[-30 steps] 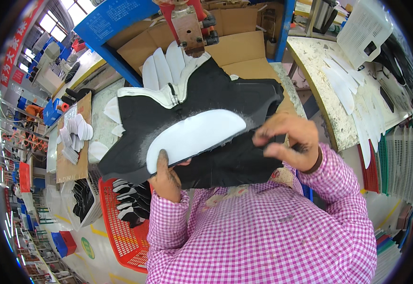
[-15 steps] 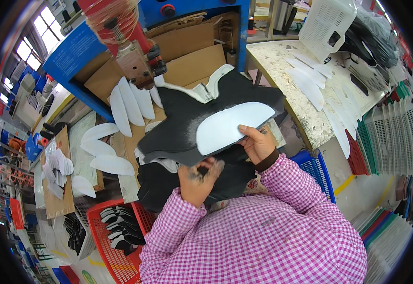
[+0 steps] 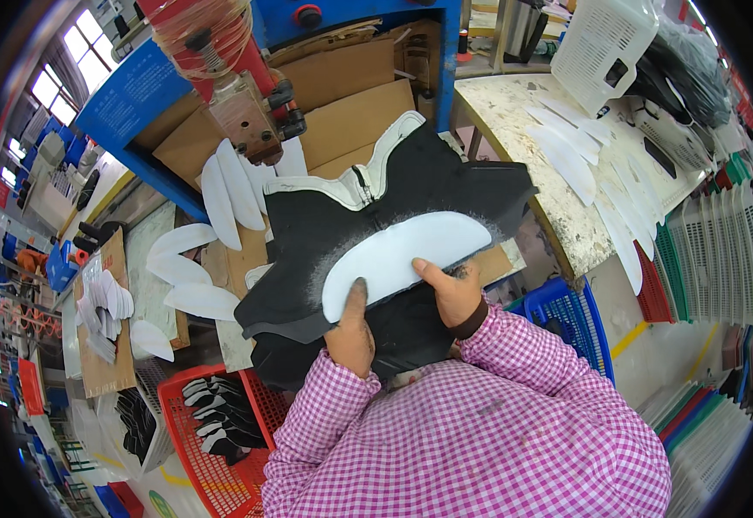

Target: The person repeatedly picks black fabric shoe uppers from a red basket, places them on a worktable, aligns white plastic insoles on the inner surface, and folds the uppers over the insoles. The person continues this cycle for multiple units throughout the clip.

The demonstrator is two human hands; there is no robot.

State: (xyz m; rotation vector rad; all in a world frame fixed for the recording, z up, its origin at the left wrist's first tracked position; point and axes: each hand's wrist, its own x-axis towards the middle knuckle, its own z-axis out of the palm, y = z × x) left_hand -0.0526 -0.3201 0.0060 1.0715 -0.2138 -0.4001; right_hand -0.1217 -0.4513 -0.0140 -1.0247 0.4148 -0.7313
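Left hand (image 3: 355, 341) and right hand (image 3: 458, 298), each grip clamped on black fabric piece (image 3: 324, 223) with white half-moon panel (image 3: 406, 250), red perforated plastic basket (image 3: 221, 494) at left.

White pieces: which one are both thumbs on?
The white piece lying on the black panel, with the left hand's and right hand's thumbs on it. The other white pieces lie apart from both hands.

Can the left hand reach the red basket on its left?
Probably not without letting go: the left hand grips the black fabric piece, thumb on its white panel, though the red basket seems unblocked.
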